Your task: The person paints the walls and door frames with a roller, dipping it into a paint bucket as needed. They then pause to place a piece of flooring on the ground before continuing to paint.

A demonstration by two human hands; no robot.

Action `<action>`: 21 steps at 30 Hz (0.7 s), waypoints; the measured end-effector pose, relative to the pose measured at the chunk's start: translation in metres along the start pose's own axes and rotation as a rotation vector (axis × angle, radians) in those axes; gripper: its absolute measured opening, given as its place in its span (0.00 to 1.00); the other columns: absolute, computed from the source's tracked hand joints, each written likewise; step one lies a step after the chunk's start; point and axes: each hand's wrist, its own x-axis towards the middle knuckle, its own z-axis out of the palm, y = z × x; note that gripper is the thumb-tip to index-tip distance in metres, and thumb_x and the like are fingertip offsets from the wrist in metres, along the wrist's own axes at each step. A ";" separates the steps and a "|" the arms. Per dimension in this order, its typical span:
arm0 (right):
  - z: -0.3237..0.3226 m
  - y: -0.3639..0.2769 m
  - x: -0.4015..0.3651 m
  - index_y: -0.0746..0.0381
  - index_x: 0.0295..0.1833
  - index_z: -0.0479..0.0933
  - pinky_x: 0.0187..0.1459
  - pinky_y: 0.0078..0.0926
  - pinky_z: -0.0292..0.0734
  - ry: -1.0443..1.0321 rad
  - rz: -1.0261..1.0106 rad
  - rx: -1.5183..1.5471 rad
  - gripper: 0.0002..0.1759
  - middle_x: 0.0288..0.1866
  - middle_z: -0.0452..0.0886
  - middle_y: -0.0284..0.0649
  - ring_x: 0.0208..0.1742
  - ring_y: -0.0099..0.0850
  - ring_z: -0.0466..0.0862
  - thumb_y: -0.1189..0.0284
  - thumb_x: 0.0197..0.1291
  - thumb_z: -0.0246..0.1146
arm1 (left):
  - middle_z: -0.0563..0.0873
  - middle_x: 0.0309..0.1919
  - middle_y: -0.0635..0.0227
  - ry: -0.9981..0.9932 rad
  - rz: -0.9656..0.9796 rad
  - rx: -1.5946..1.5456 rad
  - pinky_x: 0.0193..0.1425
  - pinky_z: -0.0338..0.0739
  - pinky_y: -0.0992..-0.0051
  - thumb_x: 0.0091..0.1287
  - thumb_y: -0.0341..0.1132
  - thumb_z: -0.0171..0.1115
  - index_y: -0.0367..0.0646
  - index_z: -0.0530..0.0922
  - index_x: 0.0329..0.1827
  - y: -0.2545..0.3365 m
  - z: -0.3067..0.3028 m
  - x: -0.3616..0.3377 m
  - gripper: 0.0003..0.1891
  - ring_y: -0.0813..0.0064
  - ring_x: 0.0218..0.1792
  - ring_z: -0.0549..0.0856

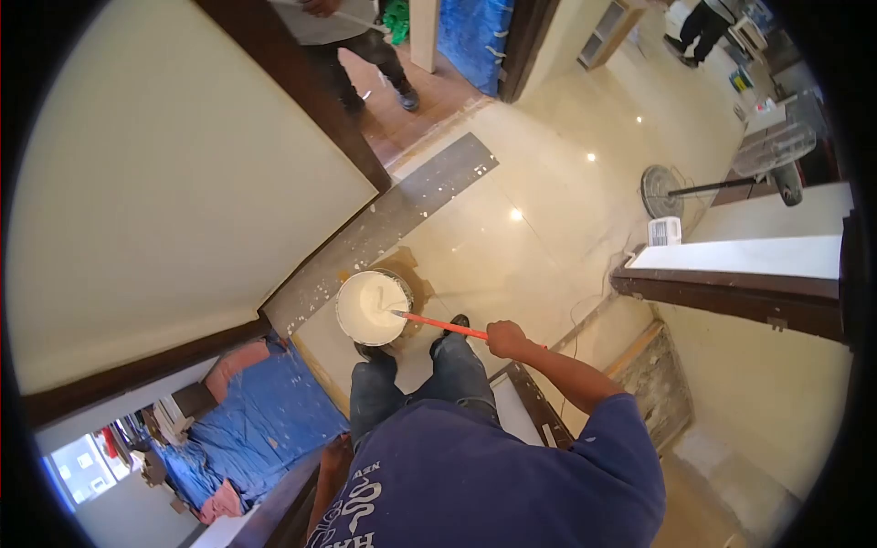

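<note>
My right hand [505, 339] is closed around an orange-red pole [445, 324]. The pole's greyish far end reaches over the rim of a round bucket [342, 321], down to the whitish, paint-like liquid [376, 306] inside. What tool sits at that end, I cannot make out. The bucket stands on the floor just ahead of my feet. My left hand [338, 449] hangs low beside my left hip, mostly in shadow; its fingers do not show clearly.
A grey, paint-spotted strip [420, 187] runs along the wall's foot. One person [365, 55] stands in the doorway, another [702, 32] at the far right. A standing fan [662, 190] and a door frame [731, 290] are to the right. Blue sheeting [265, 420] covers the left room.
</note>
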 end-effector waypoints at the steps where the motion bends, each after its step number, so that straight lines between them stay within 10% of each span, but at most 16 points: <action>1: 0.006 0.006 -0.005 0.66 0.41 0.80 0.47 0.47 0.80 0.024 0.016 0.037 0.16 0.37 0.85 0.52 0.43 0.48 0.86 0.62 0.62 0.66 | 0.88 0.43 0.62 0.006 0.043 0.055 0.53 0.77 0.66 0.71 0.50 0.57 0.40 0.81 0.56 0.008 -0.008 0.019 0.23 0.69 0.49 0.84; 10: 0.055 0.061 -0.060 0.66 0.42 0.78 0.47 0.48 0.79 0.084 0.146 0.246 0.17 0.35 0.84 0.54 0.42 0.52 0.85 0.62 0.62 0.65 | 0.86 0.53 0.53 0.049 0.206 -0.034 0.55 0.80 0.70 0.70 0.38 0.63 0.34 0.73 0.67 0.242 -0.027 0.120 0.26 0.67 0.48 0.86; 21: 0.065 0.118 -0.121 0.65 0.42 0.79 0.45 0.51 0.79 0.168 0.320 0.297 0.15 0.36 0.84 0.56 0.42 0.53 0.85 0.63 0.58 0.62 | 0.87 0.52 0.55 -0.100 0.198 0.092 0.54 0.80 0.71 0.67 0.38 0.65 0.38 0.73 0.69 0.283 -0.020 0.144 0.28 0.67 0.47 0.87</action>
